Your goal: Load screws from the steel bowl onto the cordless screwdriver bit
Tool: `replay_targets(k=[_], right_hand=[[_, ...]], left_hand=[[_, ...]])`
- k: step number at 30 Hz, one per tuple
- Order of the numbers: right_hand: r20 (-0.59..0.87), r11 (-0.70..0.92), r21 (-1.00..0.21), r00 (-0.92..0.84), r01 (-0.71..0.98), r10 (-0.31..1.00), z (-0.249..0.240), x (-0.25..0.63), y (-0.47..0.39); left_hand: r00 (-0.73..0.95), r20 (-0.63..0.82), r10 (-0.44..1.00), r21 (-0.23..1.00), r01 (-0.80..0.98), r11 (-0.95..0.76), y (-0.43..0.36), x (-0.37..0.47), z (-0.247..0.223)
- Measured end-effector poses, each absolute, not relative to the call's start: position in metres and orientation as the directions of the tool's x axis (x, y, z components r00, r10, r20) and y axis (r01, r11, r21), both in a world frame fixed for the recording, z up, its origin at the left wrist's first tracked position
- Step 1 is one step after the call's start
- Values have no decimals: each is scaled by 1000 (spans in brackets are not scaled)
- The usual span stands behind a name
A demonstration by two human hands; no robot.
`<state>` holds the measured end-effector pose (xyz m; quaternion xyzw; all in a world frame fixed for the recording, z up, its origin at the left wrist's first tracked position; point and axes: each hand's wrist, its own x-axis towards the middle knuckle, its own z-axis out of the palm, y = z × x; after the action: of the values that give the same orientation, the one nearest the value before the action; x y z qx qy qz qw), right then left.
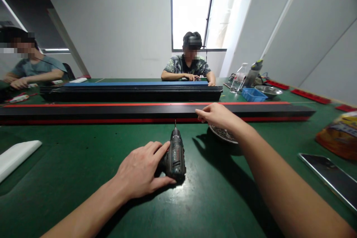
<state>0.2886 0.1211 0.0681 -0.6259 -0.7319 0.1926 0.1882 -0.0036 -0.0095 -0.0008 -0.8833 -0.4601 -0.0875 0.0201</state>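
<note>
A black power drill [176,156] lies on the green table with its bit pointing away from me. My left hand [142,169] grips it from the left, thumb at its rear end and fingers along its side. Above the table, my right hand [214,114] reaches over a bowl of small screws [223,134], close to the long black bar with red edges [125,111]. Its fingertips are pinched together; whether something tiny sits between them I cannot make out. My right forearm covers part of the bowl.
Behind the bar lies another long black profile [134,93] with a blue strip. A phone [331,174] and an orange bag [338,135] are at right, a white block [18,156] at left. A blue basket [253,95] and bottle [239,79] stand farther back. Two people sit beyond.
</note>
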Motion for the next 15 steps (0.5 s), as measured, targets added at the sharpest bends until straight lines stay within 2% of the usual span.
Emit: replay_targets(k=[5, 12, 15], right_hand=[[-125, -38, -370, -9, 928, 992, 86, 329, 123], [-188, -108, -310, 50, 945, 981, 75, 349, 135], [-197, -92, -327, 28, 941, 980, 72, 351, 136]], left_hand=[[568, 165, 806, 45, 812, -581, -8, -4, 1], [565, 178, 806, 75, 808, -584, -10, -4, 4], [542, 176, 822, 102, 820, -563, -11, -4, 5]])
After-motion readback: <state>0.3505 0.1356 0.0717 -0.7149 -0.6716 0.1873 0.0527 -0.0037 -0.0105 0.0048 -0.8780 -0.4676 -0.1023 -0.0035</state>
